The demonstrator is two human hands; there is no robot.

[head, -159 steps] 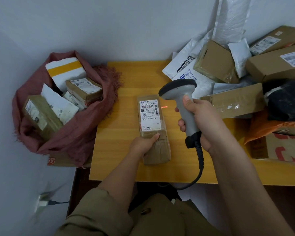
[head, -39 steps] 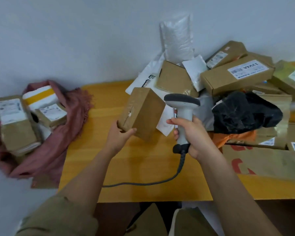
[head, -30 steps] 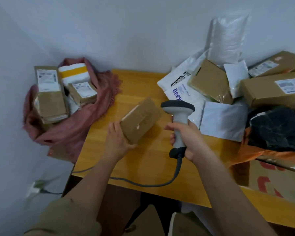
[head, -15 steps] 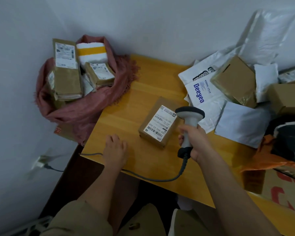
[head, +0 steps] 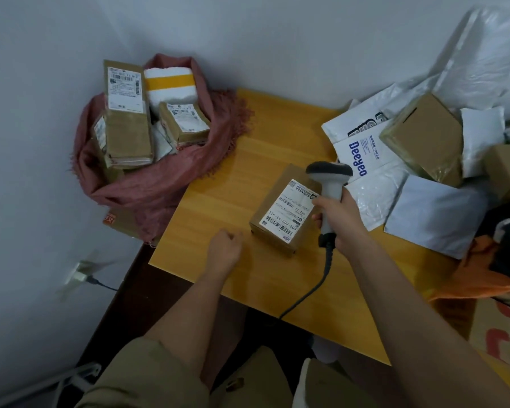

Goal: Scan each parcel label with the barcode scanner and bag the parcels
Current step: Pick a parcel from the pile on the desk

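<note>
Box point(head: 280, 214), label up, on table point(head: 218, 201); right hand point(head: 340, 220) gripping scanner point(head: 330, 179) over it; left hand point(head: 224, 251) loosely curled, holding nothing

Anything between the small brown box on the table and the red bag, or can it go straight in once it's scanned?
Nothing visible blocks it. The tabletop between the box and the red bag is bare, and the left hand rests beside the box. The bag's mouth already holds several parcels.
</note>
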